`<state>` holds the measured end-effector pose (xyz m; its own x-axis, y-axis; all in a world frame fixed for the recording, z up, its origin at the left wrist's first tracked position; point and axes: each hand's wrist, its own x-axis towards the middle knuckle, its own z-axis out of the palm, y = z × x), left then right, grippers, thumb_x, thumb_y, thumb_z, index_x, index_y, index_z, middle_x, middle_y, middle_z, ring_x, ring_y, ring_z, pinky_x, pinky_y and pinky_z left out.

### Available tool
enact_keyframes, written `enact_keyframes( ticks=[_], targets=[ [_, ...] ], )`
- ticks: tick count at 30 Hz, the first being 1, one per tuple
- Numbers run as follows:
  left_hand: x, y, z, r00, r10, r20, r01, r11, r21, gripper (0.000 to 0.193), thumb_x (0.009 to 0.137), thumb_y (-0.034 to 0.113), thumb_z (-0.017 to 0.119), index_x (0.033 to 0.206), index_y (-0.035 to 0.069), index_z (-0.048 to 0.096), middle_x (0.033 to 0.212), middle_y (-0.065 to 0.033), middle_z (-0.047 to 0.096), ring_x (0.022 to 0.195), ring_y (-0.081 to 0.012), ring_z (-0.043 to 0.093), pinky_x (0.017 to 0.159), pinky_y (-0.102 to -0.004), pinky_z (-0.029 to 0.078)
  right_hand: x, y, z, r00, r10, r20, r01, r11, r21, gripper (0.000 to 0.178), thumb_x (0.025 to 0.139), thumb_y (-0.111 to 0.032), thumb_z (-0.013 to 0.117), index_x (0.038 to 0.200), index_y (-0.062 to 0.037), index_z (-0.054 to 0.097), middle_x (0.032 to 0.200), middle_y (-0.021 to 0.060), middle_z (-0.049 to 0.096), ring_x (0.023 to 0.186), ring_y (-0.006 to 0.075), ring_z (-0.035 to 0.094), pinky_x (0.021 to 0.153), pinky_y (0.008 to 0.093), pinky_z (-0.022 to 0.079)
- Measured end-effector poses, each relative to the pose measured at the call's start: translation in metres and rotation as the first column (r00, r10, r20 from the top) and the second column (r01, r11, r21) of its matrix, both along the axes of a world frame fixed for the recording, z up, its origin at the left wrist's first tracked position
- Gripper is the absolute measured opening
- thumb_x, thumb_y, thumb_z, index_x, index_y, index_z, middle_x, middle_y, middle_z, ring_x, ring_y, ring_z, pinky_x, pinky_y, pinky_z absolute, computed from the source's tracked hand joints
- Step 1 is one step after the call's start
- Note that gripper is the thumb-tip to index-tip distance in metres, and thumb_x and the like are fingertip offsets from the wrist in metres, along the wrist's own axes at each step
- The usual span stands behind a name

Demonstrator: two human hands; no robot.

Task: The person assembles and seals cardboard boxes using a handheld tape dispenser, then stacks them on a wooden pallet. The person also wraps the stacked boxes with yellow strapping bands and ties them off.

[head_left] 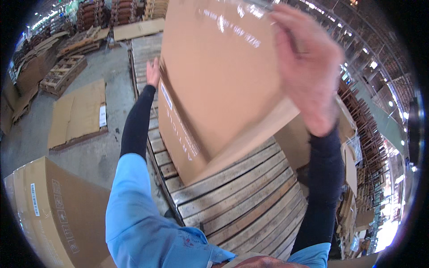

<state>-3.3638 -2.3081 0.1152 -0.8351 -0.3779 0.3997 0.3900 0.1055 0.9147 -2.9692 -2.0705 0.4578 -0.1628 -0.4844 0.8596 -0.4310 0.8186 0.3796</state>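
A large brown cardboard box [219, 67] stands tilted on a wooden slatted pallet [241, 196], with glossy clear tape [241, 11] along its top edge. My left hand [153, 72] lies along the box's far left side, fingers stretched out. At the top right corner, my right hand [308, 67] is raised close to the camera, blurred by motion. Its fingers are curled and pinched together beside the taped edge, where a dark grey strip shows; what they hold cannot be made out. Both forearms wear dark sleeves under light blue cloth.
Another cardboard box [58, 214] stands at the lower left. Flattened cardboard [78, 114] lies on the concrete floor [118, 94], near a small pallet [63, 73]. Stacked brown wooden frames [368, 165] line the right side, with more cardboard [292, 138] beside the pallet.
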Motion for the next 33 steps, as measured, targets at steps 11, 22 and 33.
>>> enact_keyframes(
  ticks=[11,22,33],
  targets=[
    [0.179,0.096,-0.053,0.858,-0.513,-0.008,0.511,0.854,0.096,0.055,0.104,0.043,0.042,0.104,-0.005,0.067,0.082,-0.0006,0.063,0.075,-0.0069,0.049,0.065,-0.0297,0.042,0.151,0.264,0.008,0.917,-0.048,0.397,0.184,0.932,-0.313,0.054,0.088,-0.027,0.054,0.135,0.0007,0.055,0.142,0.0178,0.052,0.137,0.0304,0.043,0.115,0.0415,0.033],
    [0.436,0.153,-0.034,0.786,-0.578,-0.222,0.582,0.812,-0.054,0.046,0.104,0.034,0.041,0.096,-0.007,0.061,0.090,-0.0097,0.066,0.083,-0.0174,0.064,0.077,-0.0332,0.052,0.156,0.385,-0.017,0.773,-0.504,-0.386,0.400,0.859,-0.320,0.054,0.096,-0.030,0.053,0.138,0.0037,0.048,0.141,0.0227,0.047,0.131,0.0328,0.045,0.112,0.0428,0.031],
    [0.394,0.196,-0.058,0.836,-0.422,-0.351,0.350,0.903,-0.251,0.043,0.105,0.034,0.040,0.124,-0.002,0.053,0.122,-0.0174,0.054,0.111,-0.0286,0.053,0.094,-0.0424,0.041,0.178,0.272,-0.173,0.873,-0.482,0.076,0.451,0.739,-0.500,0.082,0.094,-0.038,0.054,0.151,0.0077,0.016,0.158,0.0300,0.012,0.148,0.0428,0.008,0.119,0.0527,0.008]
  ],
)
